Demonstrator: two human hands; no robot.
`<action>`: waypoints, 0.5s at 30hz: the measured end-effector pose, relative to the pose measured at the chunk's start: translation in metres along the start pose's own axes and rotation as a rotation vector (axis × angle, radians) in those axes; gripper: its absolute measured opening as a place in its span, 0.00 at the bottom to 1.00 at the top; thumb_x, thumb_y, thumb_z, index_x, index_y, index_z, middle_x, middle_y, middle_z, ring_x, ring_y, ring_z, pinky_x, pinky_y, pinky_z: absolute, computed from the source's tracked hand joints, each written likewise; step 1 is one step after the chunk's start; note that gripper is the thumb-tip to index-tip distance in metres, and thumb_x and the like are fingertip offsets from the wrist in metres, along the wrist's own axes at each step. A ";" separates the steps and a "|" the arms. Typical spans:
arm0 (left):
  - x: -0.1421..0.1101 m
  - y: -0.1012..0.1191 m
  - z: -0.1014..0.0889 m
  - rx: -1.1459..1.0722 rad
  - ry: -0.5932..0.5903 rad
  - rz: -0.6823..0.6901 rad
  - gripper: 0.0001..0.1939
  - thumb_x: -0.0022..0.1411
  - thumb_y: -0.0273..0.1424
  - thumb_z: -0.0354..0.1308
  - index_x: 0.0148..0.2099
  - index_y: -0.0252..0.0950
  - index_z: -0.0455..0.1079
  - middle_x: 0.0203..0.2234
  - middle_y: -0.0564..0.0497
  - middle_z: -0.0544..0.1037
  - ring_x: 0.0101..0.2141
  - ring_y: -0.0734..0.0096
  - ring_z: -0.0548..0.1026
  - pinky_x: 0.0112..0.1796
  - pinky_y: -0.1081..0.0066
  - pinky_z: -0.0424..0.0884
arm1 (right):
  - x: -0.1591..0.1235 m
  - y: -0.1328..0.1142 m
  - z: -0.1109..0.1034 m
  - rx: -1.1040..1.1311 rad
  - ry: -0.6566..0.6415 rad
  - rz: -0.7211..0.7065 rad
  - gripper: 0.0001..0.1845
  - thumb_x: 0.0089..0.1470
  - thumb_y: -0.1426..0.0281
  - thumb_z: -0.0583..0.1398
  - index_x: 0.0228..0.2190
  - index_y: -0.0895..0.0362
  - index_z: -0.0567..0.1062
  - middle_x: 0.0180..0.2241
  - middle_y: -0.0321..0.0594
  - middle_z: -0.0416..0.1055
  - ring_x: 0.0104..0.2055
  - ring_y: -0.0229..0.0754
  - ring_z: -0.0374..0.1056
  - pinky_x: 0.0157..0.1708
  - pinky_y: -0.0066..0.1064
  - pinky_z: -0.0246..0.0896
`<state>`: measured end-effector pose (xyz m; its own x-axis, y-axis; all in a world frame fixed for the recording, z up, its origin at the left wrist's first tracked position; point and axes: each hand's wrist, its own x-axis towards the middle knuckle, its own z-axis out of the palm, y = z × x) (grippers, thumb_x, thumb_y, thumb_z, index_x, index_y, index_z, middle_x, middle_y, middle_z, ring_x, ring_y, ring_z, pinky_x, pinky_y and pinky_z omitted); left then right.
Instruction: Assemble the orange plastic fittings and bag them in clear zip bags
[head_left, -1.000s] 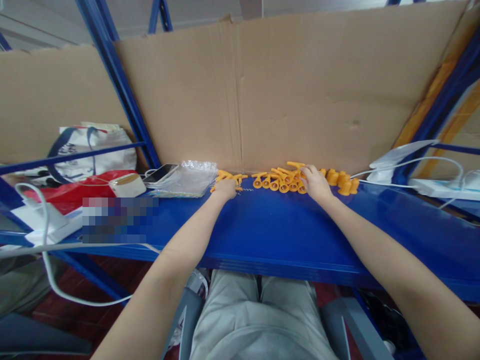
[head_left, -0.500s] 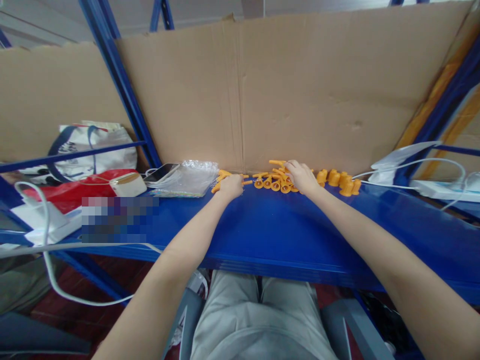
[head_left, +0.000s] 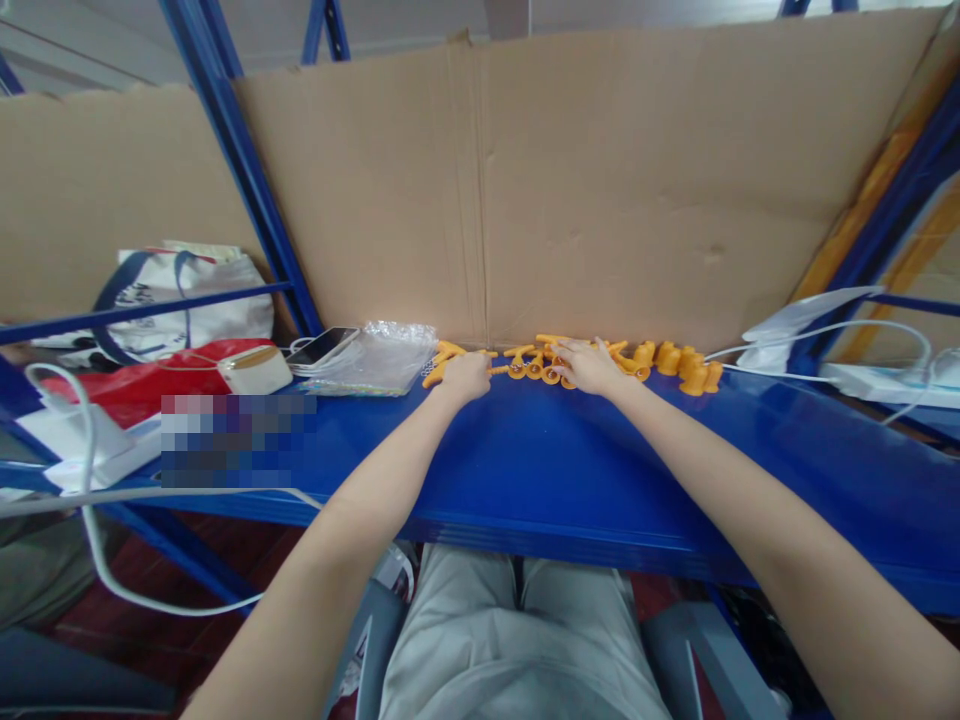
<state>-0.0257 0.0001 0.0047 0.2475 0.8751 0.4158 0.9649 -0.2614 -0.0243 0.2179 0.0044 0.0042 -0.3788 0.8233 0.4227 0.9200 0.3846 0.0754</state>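
My left hand (head_left: 466,376) is closed at the back of the blue shelf, and orange plastic pieces (head_left: 433,378) stick out on both sides of it. Its fingertips are partly hidden behind the hand. To its right lies a row of orange funnel-shaped pieces (head_left: 534,369) with thin stems and round, hollow ends facing me. My right hand (head_left: 591,367) rests over this row, its fingers apart and touching the pieces. Some pieces are covered by that hand. Further right stand several orange cup-shaped pieces (head_left: 694,373), grouped together.
A brown cardboard sheet (head_left: 600,190) stands behind the blue shelf (head_left: 540,460). Left of my hands lie clear plastic bags (head_left: 382,360), a phone (head_left: 324,346) and a red bag (head_left: 150,382). White cables (head_left: 94,500) hang at the left; a power strip (head_left: 885,380) lies right.
My right hand has shifted left and lower over the row, and the orange piece at its fingertips has come down. My left hand has barely moved.
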 end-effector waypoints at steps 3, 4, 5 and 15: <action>-0.001 0.002 -0.002 0.002 -0.020 0.002 0.11 0.60 0.27 0.56 0.43 0.38 0.77 0.40 0.42 0.82 0.44 0.52 0.80 0.42 0.63 0.75 | -0.005 0.015 -0.008 0.059 0.058 0.062 0.25 0.63 0.65 0.53 0.60 0.50 0.69 0.64 0.48 0.63 0.65 0.58 0.58 0.62 0.68 0.44; -0.002 0.003 -0.003 0.005 -0.030 0.002 0.11 0.60 0.26 0.55 0.43 0.37 0.77 0.40 0.41 0.82 0.45 0.52 0.80 0.43 0.62 0.75 | -0.007 0.021 -0.012 0.067 0.078 0.105 0.25 0.62 0.65 0.53 0.60 0.51 0.70 0.64 0.48 0.63 0.65 0.58 0.58 0.62 0.68 0.44; -0.003 0.005 -0.005 0.005 -0.044 -0.002 0.12 0.61 0.26 0.54 0.45 0.37 0.76 0.41 0.41 0.82 0.45 0.51 0.80 0.44 0.62 0.75 | -0.010 0.029 -0.016 0.068 0.090 0.163 0.26 0.61 0.66 0.53 0.60 0.53 0.70 0.65 0.50 0.62 0.66 0.58 0.57 0.62 0.67 0.44; -0.006 0.016 -0.013 -0.049 -0.077 -0.071 0.16 0.70 0.27 0.43 0.56 0.35 0.63 0.56 0.38 0.73 0.53 0.54 0.75 0.49 0.61 0.71 | -0.067 0.100 -0.029 -0.077 0.051 0.849 0.28 0.58 0.68 0.54 0.58 0.63 0.69 0.62 0.61 0.62 0.65 0.64 0.55 0.58 0.68 0.48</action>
<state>-0.0130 -0.0148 0.0140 0.1865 0.9204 0.3437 0.9753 -0.2156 0.0483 0.3381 -0.0249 0.0093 0.4457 0.7987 0.4041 0.8949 -0.3855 -0.2249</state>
